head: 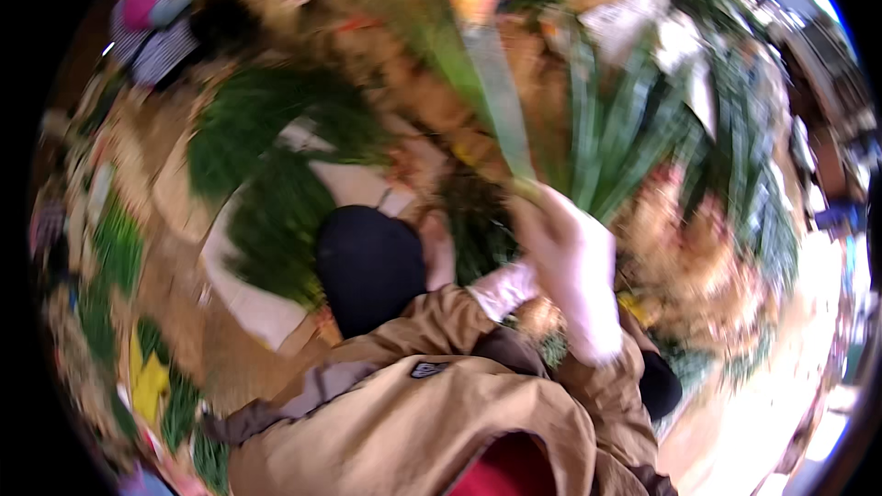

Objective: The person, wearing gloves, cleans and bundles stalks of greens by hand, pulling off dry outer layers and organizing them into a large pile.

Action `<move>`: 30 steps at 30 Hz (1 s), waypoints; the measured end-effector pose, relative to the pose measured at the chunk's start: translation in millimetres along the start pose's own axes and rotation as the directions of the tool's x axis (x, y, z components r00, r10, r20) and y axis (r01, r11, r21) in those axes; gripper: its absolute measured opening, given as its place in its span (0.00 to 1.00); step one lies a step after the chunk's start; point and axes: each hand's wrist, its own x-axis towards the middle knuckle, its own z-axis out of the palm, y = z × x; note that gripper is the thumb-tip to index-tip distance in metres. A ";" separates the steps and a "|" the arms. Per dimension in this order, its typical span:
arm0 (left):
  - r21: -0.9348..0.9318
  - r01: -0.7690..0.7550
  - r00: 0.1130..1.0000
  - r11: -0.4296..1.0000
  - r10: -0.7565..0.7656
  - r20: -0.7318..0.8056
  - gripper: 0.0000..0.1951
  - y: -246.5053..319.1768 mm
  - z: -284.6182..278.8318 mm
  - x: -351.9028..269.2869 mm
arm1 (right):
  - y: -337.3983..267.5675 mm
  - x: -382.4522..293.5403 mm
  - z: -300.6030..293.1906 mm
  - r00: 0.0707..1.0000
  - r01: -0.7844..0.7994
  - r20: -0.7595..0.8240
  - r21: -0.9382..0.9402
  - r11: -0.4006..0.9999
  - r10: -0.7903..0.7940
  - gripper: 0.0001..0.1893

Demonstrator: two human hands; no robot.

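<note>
My right hand (pixel 573 248), pale pink and perhaps gloved, is closed at the base of a long, flat, pale green strip (pixel 506 107). Motion blur hides whether the strip is a leaf or something else. My left hand (pixel 506 289) is lower and partly covered by the right; its fingers are hidden. Beside it shows a tan, root-like clump (pixel 541 320). Just past the hands, a bunch of green onions (pixel 603 124) spreads its long leaves. More bunches with reddish bases and straw-coloured roots (pixel 696 248) lie to the right.
Dark green bundles (pixel 275 220) lie on pale sheets (pixel 241 303) to the left, on a brown floor (pixel 176 317). Black rounded shapes, one at the left (pixel 372 269), flank my arms. Another person (pixel 155 27) is at upper left. A yellow item (pixel 148 382) lies at lower left.
</note>
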 end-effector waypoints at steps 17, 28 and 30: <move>-0.154 0.047 0.976 0.987 -0.012 0.218 0.18 0.5 32.3 15.2 | 236.8 12.1 -244.5 0.864 -0.502 -0.469 -0.777 0.381 0.183 0.19; -0.018 0.072 0.997 0.997 -0.072 -0.009 0.08 -3.4 39.9 18.7 | 124.2 -75.0 -68.4 0.950 -0.285 -0.222 -0.322 0.903 0.220 0.17; -0.108 0.071 0.997 0.992 -0.070 0.014 0.08 5.7 44.7 10.7 | 133.6 -69.5 -83.8 0.983 -0.135 -0.164 -0.340 0.931 0.083 0.19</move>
